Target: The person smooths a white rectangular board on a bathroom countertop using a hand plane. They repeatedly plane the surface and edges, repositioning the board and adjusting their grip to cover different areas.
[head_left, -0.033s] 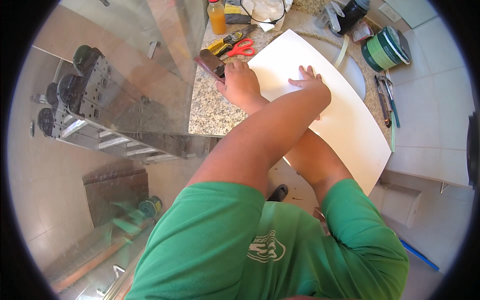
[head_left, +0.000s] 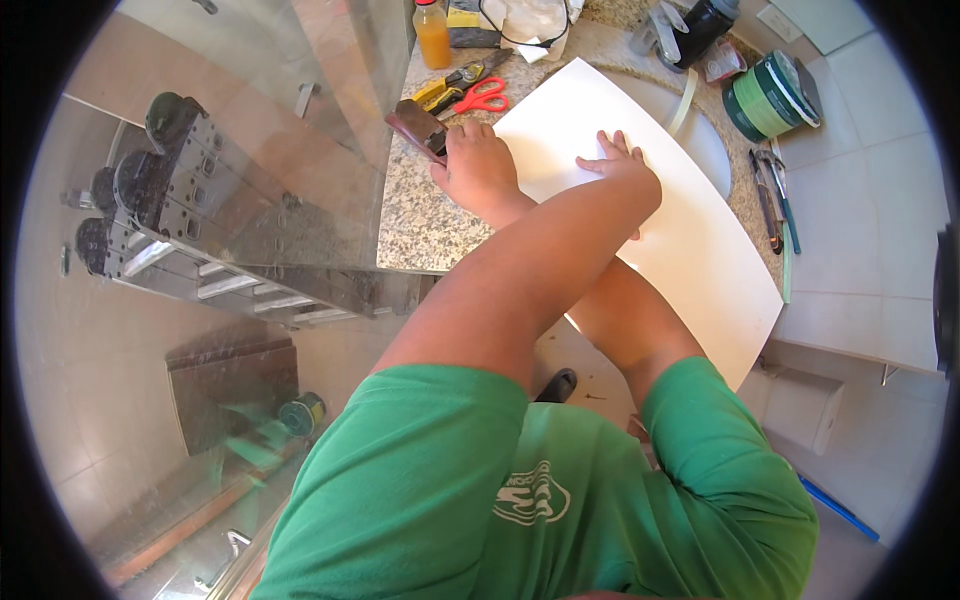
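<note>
My forearms cross, the left one over the right. My left hand (head_left: 617, 158) lies flat on a large white sheet (head_left: 690, 240), its fingers spread toward the far edge. Closed around a small dark brown hand plane (head_left: 418, 128), my right hand (head_left: 477, 168) is at the sheet's left edge. Its fingers hide part of the plane. The sheet rests on the speckled granite counter (head_left: 425, 225) and partly covers a white basin (head_left: 705, 155). Just beyond the plane lie red-handled scissors (head_left: 484, 96) and a yellow-and-black cutting tool (head_left: 460, 80).
A bottle of orange liquid (head_left: 432, 35) stands at the back left. A green tub (head_left: 770, 95), a dark bottle (head_left: 708, 32) and several slim tools (head_left: 770, 200) line the right side. To the left, a folded ladder (head_left: 230, 240) shows behind glass.
My right hand and the hand plane have shifted very slightly left. My left hand and the white sheet have stayed where they were.
</note>
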The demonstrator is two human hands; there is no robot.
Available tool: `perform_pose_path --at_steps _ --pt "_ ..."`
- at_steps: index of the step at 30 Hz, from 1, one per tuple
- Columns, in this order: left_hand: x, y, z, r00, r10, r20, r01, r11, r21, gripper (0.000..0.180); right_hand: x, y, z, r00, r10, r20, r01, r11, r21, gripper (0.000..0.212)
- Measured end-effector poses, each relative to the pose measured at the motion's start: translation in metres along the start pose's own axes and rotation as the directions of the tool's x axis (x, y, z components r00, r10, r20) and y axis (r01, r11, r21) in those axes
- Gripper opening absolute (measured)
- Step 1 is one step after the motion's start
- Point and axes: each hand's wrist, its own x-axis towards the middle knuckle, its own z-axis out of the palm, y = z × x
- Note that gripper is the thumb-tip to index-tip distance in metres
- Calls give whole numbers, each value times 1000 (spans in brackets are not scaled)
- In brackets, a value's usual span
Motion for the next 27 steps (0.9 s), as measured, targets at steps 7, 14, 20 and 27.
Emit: perform_pose_path --at_steps 7,14,20,27 --pt "-2 -6 -3 999 36 -31 -35 999 18 160 5 2 0 999 30 31 -29 998 -52 41" --pt "7 -5 -2 999 40 -17 -39 998 53 155 -4 3 -3 995 86 52 -83 994 -72 41" --pt "27 -7 12 995 71 -67 -67 996 63 152 -15 1 -19 981 144 130 -137 989 -59 41" --pt "34 -11 16 989 110 -98 -94 983 159 152 -50 16 -15 997 70 20 -72 980 185 38"
